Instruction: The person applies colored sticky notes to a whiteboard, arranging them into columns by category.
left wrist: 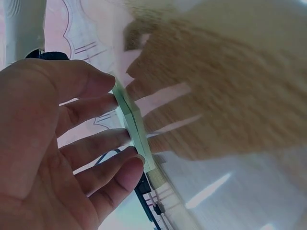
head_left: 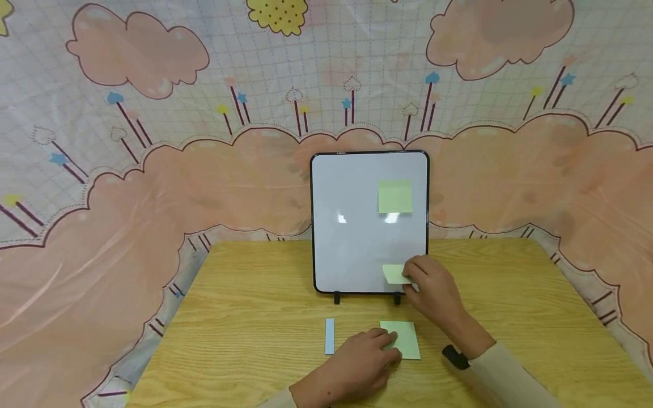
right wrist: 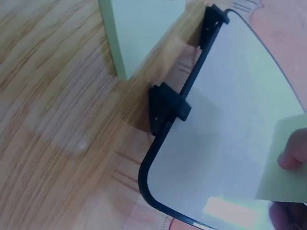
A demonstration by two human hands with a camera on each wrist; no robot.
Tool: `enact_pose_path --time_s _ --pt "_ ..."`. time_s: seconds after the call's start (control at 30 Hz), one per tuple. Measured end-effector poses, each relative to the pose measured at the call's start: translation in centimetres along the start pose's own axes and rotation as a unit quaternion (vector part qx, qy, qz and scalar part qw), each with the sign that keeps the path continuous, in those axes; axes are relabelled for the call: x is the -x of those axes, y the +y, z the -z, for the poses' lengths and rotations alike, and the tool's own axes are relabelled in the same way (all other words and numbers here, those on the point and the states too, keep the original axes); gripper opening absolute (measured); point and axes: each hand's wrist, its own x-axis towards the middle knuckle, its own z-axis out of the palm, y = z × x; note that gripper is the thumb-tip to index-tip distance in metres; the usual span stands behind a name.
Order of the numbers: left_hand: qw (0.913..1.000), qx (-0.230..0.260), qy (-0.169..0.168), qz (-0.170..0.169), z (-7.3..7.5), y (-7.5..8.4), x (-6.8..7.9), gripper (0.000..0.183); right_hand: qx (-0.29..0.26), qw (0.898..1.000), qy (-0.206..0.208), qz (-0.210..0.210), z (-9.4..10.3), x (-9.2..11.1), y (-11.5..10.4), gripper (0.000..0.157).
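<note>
A light green sticky note [head_left: 391, 274] is pinched between the thumb and fingers of my right hand [head_left: 436, 292], over the lower right part of the white board [head_left: 352, 243]. In the right wrist view, fingertips [right wrist: 295, 149] grip that note at the frame's edge. My left hand [head_left: 359, 360] rests its fingertips on the left side of a green sticky note pad [head_left: 407, 343] on the table. The left wrist view shows fingers [left wrist: 103, 139] spread along the pad's edge [left wrist: 136, 129]. Another green note [head_left: 395, 196] sticks to the board's upper right.
The black-framed board stands upright on small black feet [head_left: 336, 298] at the back of the wooden table [head_left: 245, 306]. A narrow pale blue strip [head_left: 329, 336] lies left of the pad. A patterned cloth [head_left: 245, 181] hangs behind and at both sides.
</note>
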Motion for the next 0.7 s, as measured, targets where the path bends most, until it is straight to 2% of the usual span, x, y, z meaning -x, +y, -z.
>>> enact_pose_path --time_s 0.53,0.7 --pt "1.0000 0.007 -0.001 -0.001 0.1 -0.2 0.0 0.027 0.012 0.995 0.075 0.071 -1.8 -1.0 1.0 0.024" --pt "1.0000 0.009 0.000 0.000 0.0 -0.2 0.0 0.027 0.030 0.993 0.088 0.075 -2.2 -1.3 1.1 0.024"
